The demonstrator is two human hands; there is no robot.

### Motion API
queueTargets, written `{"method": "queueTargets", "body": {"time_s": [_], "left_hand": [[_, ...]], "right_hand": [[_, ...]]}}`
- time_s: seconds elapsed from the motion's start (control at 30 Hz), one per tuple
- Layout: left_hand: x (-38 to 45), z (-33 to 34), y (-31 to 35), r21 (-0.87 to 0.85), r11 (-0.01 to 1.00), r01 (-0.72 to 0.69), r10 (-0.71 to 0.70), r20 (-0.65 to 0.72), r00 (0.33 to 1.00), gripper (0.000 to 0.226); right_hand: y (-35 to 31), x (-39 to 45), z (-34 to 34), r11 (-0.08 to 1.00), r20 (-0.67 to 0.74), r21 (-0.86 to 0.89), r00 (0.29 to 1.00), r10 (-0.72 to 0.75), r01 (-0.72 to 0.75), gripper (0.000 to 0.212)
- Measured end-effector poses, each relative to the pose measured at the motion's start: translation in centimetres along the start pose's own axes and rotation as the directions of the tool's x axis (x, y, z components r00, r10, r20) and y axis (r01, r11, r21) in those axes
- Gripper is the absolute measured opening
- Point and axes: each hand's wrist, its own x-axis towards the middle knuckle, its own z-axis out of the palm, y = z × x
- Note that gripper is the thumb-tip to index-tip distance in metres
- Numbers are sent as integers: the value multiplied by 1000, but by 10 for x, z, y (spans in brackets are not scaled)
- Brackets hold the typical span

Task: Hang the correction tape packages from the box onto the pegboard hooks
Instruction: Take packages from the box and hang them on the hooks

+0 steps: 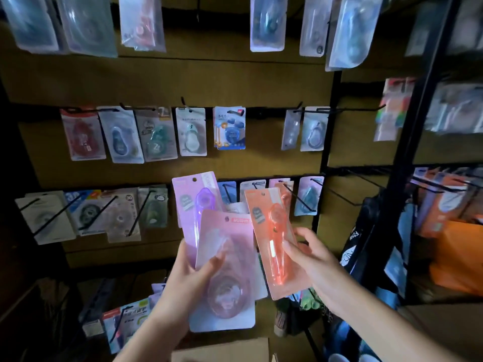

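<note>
- Orange pkg (277,241): long axis near upright, top w/ hang hole leaning a bit left, front face toward cam; right hand (311,254) pinches its lower right edge.
- Pink pkg (226,270) & purple pkg (194,205): left hand (185,273) grips both, fanned, hang holes up; purple behind, tilted left.
- All 3 held in front of pegboard (235,82), near lower row of hooks (296,195).
- Cardboard box (222,350) at bottom edge; contents not visible.
</note>
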Motion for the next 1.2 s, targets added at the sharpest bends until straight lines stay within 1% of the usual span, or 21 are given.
{"method": "queueTargets", "body": {"time_s": [0.07,0.17,0.2,0.27,0.37,0.4,0.43,0.5,0.53,0.57,0.63,0.73,0.8,0.87,0.9,1.0,1.13,1.2], "left_hand": [[9,2,7,26,999,-29,28,12,1000,38],[24,9,15,34,998,-52,51,25,998,37],[29,10,16,26,998,-60,59,19,998,41],[38,13,12,24,998,-66,66,7,998,59],[47,20,6,33,998,-52,52,6,999,69],[49,23,4,43,998,-45,45,12,999,75],[52,27,2,47,998,-38,37,20,999,71],[58,35,0,52,998,-39,37,45,998,44],[61,38,0,51,998,-48,46,55,997,37],[64,41,0,52,997,-58,54,66,996,36],[68,46,0,59,996,-68,64,71,995,40],[74,51,2,62,995,-73,70,54,996,39],[76,52,2,58,996,-67,64,50,997,43],[76,53,1,60,997,-56,53,38,998,40],[75,53,0,60,997,-50,48,37,998,39],[72,53,-3,77,996,-42,39,42,998,43],[75,51,-8,64,995,-78,78,5,997,42],[77,52,-6,66,991,-120,121,-9,993,43]], "right_hand": [[0,3,-16,998,-58,-53,998,-28,25,30],[5,8,-47,992,-185,-118,980,-71,49,27],[8,9,-57,988,-219,-146,973,-78,46,27],[16,10,-77,980,-281,-199,956,-78,22,27],[26,12,-100,975,-351,-220,935,-44,-37,24],[27,12,-104,970,-357,-237,934,-33,-56,21],[28,14,-107,966,-360,-248,932,-25,-69,19],[28,17,-110,962,-363,-259,932,-19,-81,19],[27,18,-110,958,-360,-271,933,-13,-91,18],[26,20,-111,955,-354,-279,935,-5,-101,18],[27,22,-112,955,-338,-277,941,10,-110,18],[26,25,-113,957,-324,-271,946,7,-100,20],[26,27,-113,958,-311,-270,950,12,-100,21],[28,29,-112,960,-293,-261,956,21,-101,20],[30,30,-111,961,-289,-256,957,27,-105,21],[35,34,-110,959,-305,-256,951,40,-123,23],[39,46,-107,956,-322,-260,945,51,-140,25],[40,61,-103,956,-341,-252,938,58,-150,24]]}}
